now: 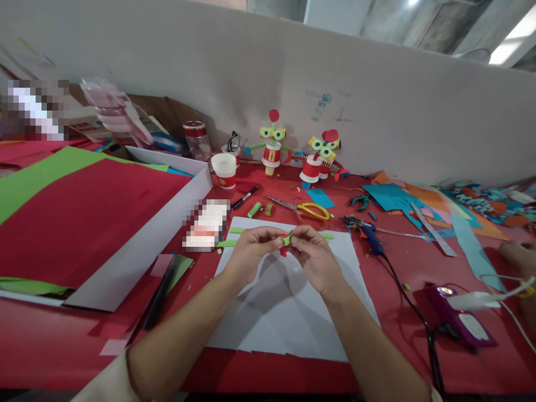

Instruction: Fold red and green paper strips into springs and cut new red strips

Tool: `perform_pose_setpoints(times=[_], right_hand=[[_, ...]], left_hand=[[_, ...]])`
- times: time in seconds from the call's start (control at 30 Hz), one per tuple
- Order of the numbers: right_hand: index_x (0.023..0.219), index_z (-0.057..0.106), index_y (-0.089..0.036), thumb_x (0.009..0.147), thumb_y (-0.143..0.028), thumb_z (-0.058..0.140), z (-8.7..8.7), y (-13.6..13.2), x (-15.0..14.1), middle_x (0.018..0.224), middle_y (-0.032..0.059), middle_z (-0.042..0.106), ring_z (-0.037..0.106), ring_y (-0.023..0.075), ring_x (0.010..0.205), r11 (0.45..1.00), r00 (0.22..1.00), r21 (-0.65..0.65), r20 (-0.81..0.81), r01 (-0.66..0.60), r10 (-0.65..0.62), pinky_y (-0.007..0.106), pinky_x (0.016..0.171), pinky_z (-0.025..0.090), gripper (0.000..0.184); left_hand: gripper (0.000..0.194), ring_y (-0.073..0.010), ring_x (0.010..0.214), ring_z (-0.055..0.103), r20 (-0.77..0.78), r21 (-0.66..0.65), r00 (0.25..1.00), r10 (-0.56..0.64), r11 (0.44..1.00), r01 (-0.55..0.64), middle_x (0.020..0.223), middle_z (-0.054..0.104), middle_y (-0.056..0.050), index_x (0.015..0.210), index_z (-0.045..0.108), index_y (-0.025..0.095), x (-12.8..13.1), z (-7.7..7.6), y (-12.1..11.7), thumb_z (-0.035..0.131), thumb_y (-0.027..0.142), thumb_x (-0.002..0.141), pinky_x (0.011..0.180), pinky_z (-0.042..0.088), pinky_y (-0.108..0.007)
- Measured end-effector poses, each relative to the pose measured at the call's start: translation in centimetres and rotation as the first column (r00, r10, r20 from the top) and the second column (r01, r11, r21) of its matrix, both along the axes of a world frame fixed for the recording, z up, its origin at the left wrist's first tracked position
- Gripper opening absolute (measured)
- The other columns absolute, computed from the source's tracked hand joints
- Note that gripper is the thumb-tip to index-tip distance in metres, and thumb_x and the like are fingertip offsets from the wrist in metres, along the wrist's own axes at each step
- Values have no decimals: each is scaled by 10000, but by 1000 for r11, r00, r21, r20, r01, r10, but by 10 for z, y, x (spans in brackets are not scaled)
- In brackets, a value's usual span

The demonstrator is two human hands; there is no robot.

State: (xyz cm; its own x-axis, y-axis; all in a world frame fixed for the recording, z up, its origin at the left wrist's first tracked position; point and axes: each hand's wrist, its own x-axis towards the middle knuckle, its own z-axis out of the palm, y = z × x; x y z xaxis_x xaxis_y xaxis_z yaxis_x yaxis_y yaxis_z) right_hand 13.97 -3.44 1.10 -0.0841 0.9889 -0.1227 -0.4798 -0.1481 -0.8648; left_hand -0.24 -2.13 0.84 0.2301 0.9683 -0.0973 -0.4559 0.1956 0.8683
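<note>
Between my two hands, above a white sheet, is a small piece of green and red paper. My left hand pinches its left side and my right hand its right side, fingertips almost touching. Fingers cover part of the paper, so its full shape is hidden. Green paper strips stick out from behind both hands on the sheet. Just beyond lie folded green paper springs, yellow-handled scissors and a black marker.
Paper-cup figures stand by the back wall, near stacked cups. At left is a white box of coloured paper. A glue gun, its cable and a purple power strip lie right. Another person's hand shows at the right edge.
</note>
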Motion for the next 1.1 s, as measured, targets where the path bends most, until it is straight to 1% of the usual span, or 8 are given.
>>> perform_pose_setpoints(times=[0.1,0.17,0.27,0.33,0.4,0.5,0.73,1.1], right_hand=[[769,630,-233,704,-211,697,-4,-1,0,713,-43,578,527,102,668,984,977,129,164,119,-139,246,683,440,96],[850,633,-255,725,-187,661,-5,-2,1,813,-21,592,551,127,739,943,924,318,321,102,-208,270,699,456,145],[1071,608,-292,748,-131,625,-3,-5,3,1153,51,538,540,204,1036,779,732,619,576,-101,-363,354,826,474,360],[1150,585,-305,774,-109,610,-1,-5,4,1295,76,460,472,240,1174,650,580,725,638,-230,-507,412,912,450,425],[1123,606,-314,794,-104,611,-1,-5,5,1290,75,486,479,244,1175,556,478,772,630,-306,-612,436,927,447,390],[1020,650,-313,801,-110,623,-4,-1,6,1155,54,602,546,229,1070,478,406,801,596,-361,-692,440,897,469,299],[1011,657,-291,798,-106,624,-5,1,11,1025,27,697,570,220,979,440,317,794,582,-419,-749,426,853,477,284],[953,676,-279,799,-99,637,-4,-1,10,976,25,718,600,211,916,424,318,843,522,-331,-791,409,831,475,240]], left_hand=[[159,-95,585,559,46,-72,998,38,997,-35,629,659,-8,723,732,147,-2,0,3,776,179,574,631,445,-244],[150,-82,564,537,53,-158,997,57,986,-48,604,634,-3,707,723,136,-4,-1,6,780,188,578,614,430,-231],[188,-64,539,502,61,-239,997,48,971,-33,597,613,6,734,723,131,-7,-1,8,793,195,572,606,422,-224],[247,-64,540,502,91,-234,995,50,972,-28,598,613,11,788,732,138,-7,-1,8,798,166,552,615,426,-226],[271,-63,530,494,120,-215,991,62,976,-35,589,612,12,798,736,141,-7,-2,8,795,134,534,602,423,-223],[222,-56,519,481,110,-202,992,67,978,-44,600,626,1,772,740,134,-7,-2,8,791,141,556,563,405,-207],[147,-81,571,539,77,-201,994,83,977,-66,647,678,-30,714,746,133,-4,2,5,792,146,575,623,450,-231],[131,-118,686,623,94,-93,993,73,994,-64,714,720,-36,732,752,155,-2,1,1,780,225,625,785,492,-279]])
